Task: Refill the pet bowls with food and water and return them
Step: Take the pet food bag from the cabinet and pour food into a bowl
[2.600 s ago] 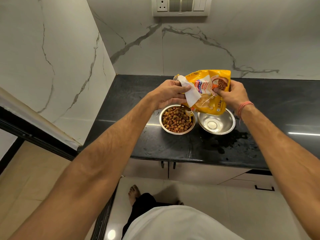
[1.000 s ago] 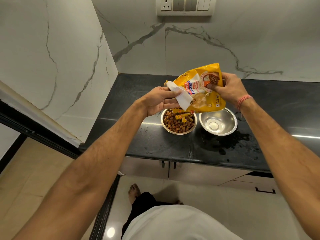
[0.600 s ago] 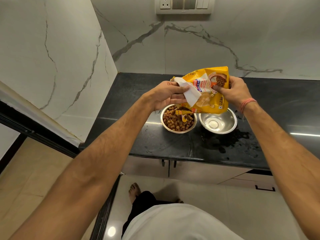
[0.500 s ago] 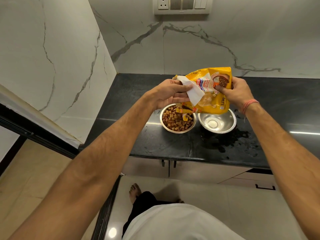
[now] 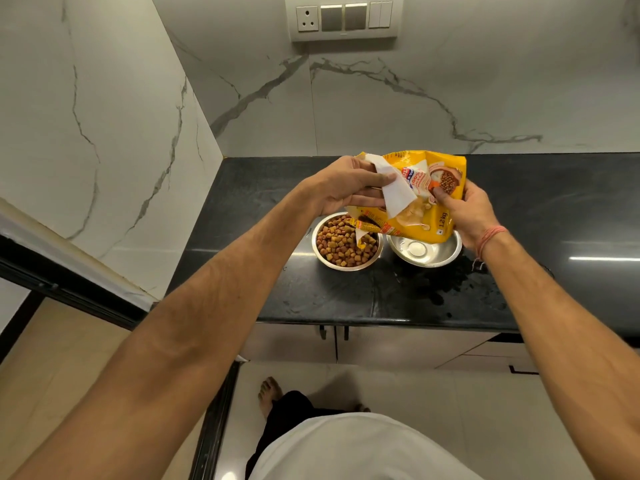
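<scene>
Holding a yellow food bag (image 5: 412,216) over two steel bowls at the frame's centre.
Left hand (image 5: 341,185) grips the bag's white folded flap; right hand (image 5: 464,211) pinches its right side, thumb on the front. Kibble bowl (image 5: 337,252) sits touching the water bowl (image 5: 427,251), both on the black counter (image 5: 263,188).

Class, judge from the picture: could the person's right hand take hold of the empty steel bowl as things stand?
Probably not yet: the right hand grips the yellow food bag, which hangs over the empty bowl.
</scene>
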Tool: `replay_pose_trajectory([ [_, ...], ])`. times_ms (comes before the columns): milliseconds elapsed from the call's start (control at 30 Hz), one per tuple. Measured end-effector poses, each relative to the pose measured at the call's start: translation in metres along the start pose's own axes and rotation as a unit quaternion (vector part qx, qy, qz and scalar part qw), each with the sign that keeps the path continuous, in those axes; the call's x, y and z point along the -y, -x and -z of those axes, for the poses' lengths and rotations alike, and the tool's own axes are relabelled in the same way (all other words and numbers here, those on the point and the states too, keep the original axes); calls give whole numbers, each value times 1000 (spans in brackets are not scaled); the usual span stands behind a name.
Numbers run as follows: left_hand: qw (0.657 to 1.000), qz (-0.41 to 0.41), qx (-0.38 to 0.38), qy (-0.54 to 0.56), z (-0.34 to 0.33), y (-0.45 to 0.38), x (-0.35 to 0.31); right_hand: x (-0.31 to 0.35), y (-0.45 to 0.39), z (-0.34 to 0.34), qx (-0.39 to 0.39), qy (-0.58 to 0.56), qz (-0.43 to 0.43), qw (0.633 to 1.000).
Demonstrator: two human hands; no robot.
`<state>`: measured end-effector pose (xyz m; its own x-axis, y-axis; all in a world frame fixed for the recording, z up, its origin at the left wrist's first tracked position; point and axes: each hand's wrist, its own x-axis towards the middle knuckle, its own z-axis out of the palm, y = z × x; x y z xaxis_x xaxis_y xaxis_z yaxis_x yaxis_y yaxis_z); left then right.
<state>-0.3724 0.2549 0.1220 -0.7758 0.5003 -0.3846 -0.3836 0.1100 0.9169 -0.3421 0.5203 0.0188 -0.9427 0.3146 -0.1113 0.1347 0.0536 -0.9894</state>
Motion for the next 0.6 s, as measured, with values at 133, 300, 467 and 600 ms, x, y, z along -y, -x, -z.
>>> replay_pose_trajectory([
  [133, 1000, -11, -4, -26, -5, 2, -3, -10, 7, -9, -5, -44, -13, 999],
  [300, 998, -16, 19, -62, -6, 3, 0, -28, 13, -24, -32, -180, -61, 981],
  [467, 997, -57, 15, -51, 7, 14, 10, -39, 21, -39, -3, -301, -111, 947],
  [600, 953, -183, -221, 94, 35, 23, 37, -53, 23, -46, 9, -365, -146, 919],
])
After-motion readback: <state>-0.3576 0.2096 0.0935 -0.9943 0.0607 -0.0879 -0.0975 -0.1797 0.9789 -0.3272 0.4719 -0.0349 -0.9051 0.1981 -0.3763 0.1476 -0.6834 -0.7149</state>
